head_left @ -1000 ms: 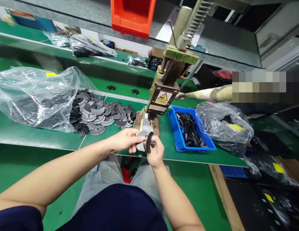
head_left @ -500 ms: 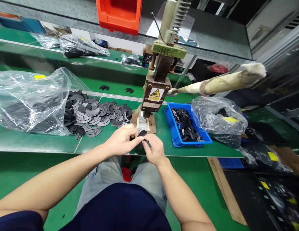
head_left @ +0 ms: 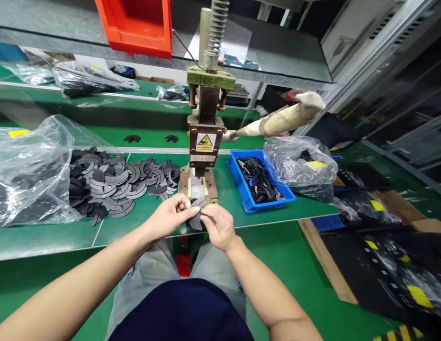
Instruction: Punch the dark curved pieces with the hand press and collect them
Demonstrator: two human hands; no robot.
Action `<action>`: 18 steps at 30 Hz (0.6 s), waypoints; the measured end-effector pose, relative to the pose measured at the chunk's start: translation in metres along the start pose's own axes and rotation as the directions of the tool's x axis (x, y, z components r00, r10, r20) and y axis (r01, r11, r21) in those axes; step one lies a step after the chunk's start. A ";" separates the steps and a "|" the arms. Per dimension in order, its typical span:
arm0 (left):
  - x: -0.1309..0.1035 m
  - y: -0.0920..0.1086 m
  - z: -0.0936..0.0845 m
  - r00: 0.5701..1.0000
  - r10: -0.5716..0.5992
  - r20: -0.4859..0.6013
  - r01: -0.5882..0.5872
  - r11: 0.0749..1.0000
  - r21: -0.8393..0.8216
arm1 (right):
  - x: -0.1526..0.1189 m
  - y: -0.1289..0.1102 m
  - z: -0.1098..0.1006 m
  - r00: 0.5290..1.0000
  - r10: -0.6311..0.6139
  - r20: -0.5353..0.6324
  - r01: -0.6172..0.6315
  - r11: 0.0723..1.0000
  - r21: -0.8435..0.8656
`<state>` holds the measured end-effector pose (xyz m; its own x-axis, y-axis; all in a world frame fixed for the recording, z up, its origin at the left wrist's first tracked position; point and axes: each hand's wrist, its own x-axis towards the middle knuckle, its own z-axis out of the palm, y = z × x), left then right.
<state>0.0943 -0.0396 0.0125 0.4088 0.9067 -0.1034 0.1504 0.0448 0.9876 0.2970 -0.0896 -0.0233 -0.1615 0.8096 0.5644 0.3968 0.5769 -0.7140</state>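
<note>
Between my two hands is a dark grey curved plastic piece [head_left: 196, 221], held just in front of the hand press [head_left: 205, 147]. My left hand [head_left: 172, 213] pinches it from the left with thumb and fingers. On its other side, the fingertips of my right hand [head_left: 219, 225] are closed on its edge; any smaller part there is hidden by the fingers. The press head is raised above its metal base [head_left: 211, 189]. To the left lies a heap of similar curved pieces [head_left: 113, 182], spilling from a clear plastic bag [head_left: 35, 175].
A blue tray [head_left: 247, 206] of small black parts stands right of the press, beside another clear bag [head_left: 301, 163]. The press lever [head_left: 284, 118] sticks out to the right. Two curved pieces [head_left: 132, 138] lie behind the heap. An orange bin [head_left: 142, 45] is on the shelf above.
The view has swung to the right, so the bench appears further left. Both hands have drawn slightly back from the press base, and the curved piece is tilted to show more of its face.
</note>
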 end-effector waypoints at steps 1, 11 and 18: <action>-0.001 -0.001 0.001 1.000 -0.016 -0.005 0.016 0.999 -0.052 | 0.000 0.000 -0.001 1.000 0.016 0.002 -0.016 1.000 0.018; -0.003 -0.032 0.001 0.976 -0.032 0.215 0.060 0.990 -0.126 | -0.002 -0.003 -0.011 0.933 0.333 0.139 -0.347 0.933 0.092; -0.003 -0.077 -0.005 0.975 0.146 0.167 -0.207 0.864 0.458 | 0.071 0.039 -0.077 0.889 0.455 0.054 -0.436 0.876 -0.207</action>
<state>0.0772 -0.0434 -0.0628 0.5707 0.8208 0.0232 0.4574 -0.3413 0.8212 0.3708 -0.0183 0.0209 -0.0117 0.9880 0.1541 0.6047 0.1298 -0.7858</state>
